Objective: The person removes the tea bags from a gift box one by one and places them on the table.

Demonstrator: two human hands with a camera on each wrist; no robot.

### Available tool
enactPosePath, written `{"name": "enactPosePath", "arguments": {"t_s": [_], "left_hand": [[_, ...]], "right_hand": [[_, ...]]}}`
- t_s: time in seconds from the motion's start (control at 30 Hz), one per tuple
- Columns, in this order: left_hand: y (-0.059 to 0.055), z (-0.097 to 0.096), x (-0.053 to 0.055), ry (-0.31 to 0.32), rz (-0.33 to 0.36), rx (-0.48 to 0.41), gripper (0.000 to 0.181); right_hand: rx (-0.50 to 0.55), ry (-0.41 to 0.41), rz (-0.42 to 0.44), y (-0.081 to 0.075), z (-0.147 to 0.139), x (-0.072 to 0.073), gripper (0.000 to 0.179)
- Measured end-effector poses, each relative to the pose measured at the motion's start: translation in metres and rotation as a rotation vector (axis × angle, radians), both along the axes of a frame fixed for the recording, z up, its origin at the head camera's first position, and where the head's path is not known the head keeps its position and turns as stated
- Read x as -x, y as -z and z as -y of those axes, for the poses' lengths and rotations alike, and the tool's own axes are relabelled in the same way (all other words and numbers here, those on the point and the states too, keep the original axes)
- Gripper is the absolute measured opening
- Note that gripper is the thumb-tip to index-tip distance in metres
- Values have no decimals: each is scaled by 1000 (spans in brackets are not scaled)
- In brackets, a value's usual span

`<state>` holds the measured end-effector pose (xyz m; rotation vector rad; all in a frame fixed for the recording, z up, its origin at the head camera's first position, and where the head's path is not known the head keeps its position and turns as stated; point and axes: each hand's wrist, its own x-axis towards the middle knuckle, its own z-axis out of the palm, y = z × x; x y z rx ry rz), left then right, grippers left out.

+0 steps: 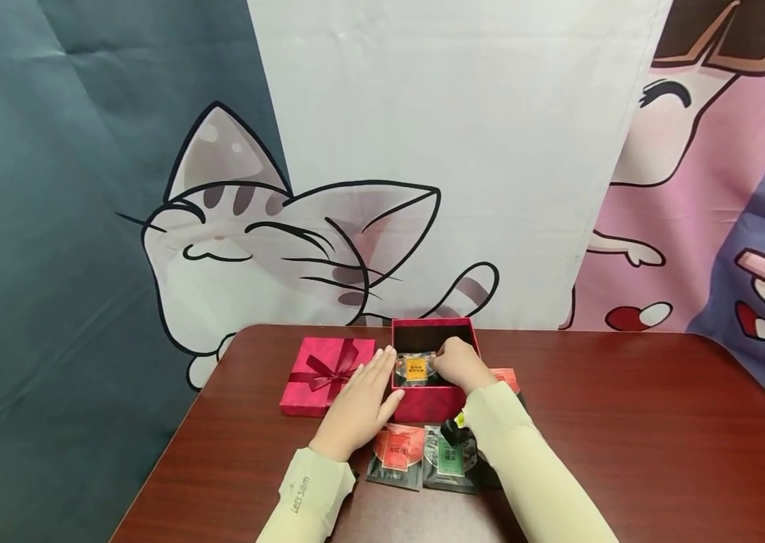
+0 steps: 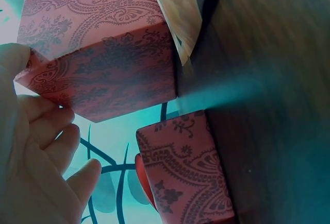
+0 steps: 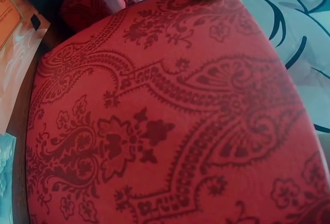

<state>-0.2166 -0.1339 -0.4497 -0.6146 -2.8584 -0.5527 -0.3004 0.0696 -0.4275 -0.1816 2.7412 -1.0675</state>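
Observation:
A dark red patterned box (image 1: pixel 428 405) stands without its lid near the far edge of the table. Inside it lies a sachet (image 1: pixel 416 369) with a yellow label. My left hand (image 1: pixel 360 411) touches the box's left front corner, fingers extended along the side; in the left wrist view its thumb (image 2: pixel 15 59) lies at the rim. My right hand (image 1: pixel 461 366) reaches over the right rim into the box, beside the sachet. Its fingertips are hidden inside, so I cannot tell whether they hold anything. The right wrist view is mostly the box's outer wall (image 3: pixel 170 105).
Left of the box lies its red lid (image 1: pixel 314 388) with a ribbon bow. In front are a red-labelled sachet (image 1: pixel 396 457) and a green-labelled sachet (image 1: pixel 451 461). Another red sachet (image 1: pixel 506 377) shows partly behind the right sleeve. A cartoon cloth (image 1: pixel 491 151) hangs behind the table.

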Motion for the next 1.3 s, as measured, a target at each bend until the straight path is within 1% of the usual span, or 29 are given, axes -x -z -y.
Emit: {"name": "enactPosePath", "arguments": {"t_s": [0.1, 0.3, 0.4, 0.53, 0.6, 0.77, 0.93, 1.13, 1.2, 1.3], "left_hand": [[0, 0, 0, 2, -11, -9, 69], [1, 0, 1, 12, -23, -10, 68], [1, 0, 1, 5, -10, 1, 69], [1, 1, 2, -6, -4, 4, 69], [1, 0, 2, -5, -3, 0, 69], [2, 0, 2, -1, -2, -1, 69], [2, 0, 3, -5, -10, 0, 70], [3, 1, 3, 1, -11, -3, 69], [3, 1, 2, 4, -8, -1, 69], [3, 1, 2, 7, -6, 0, 68]], "right_hand": [[10, -15, 21, 2, 0, 2, 47], [36, 12, 42, 1, 1, 2, 42], [66, 26, 54, -1, 1, 0, 33], [88, 34, 71, -4, 1, 1, 16], [79, 34, 73, -4, 1, 2, 15], [78, 39, 72, -3, 2, 4, 11], [110, 36, 64, -2, 3, 4, 7], [158, 31, 52, -1, 4, 4, 9], [172, 28, 46, 0, 3, 4, 8], [173, 15, 13, -2, 1, 2, 10]]}}
